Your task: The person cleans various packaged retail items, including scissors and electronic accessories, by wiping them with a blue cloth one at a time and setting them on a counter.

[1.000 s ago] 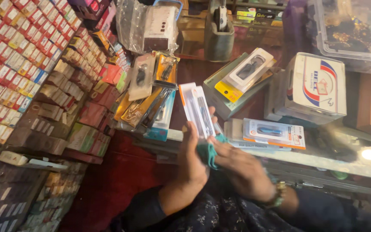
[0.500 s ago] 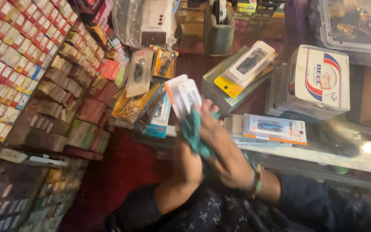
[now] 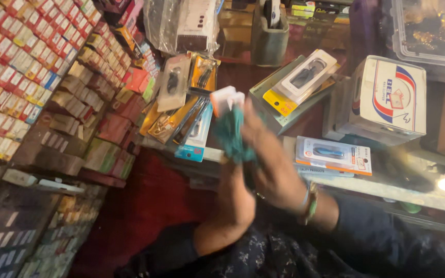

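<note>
Cluttered shop counter all round, packed tight with boxed stock. Right in the middle, a small white packet [image 3: 227,100] is being held up between both hands, with a teal cloth [image 3: 234,135] bunched against its lower end. The left hand [image 3: 235,193] is seen from the back, fingers curled up into the cloth from below, so it looks like the packet is being pinched through the fabric, though the motion blur means the exact grip can't be made out. The right hand [image 3: 271,164] is laid over the cloth from the other side, fingers [image 3: 253,126] stretched up towards the packet and pressed against it rather than fully wrapped round. Held like that, the packet is probably being wiped or rubbed, which would explain the cloth being sandwiched between palm and card.

The packet itself looks flat, white, squared off at the top, maybe two thin ones stacked; too smeared to tell.

Just beyond the fingertips, a fan of blister packs [image 3: 184,110] is spread on the counter. Off past the right hand's knuckles, a flat carded item [image 3: 334,155] is lying on the glass top [image 3: 387,188], and further out a white carton [image 3: 387,98] with red and blue stripes is stood upright. Well off beyond the left hand, rows of little red and yellow boxes [image 3: 21,67] are shelved.
</note>
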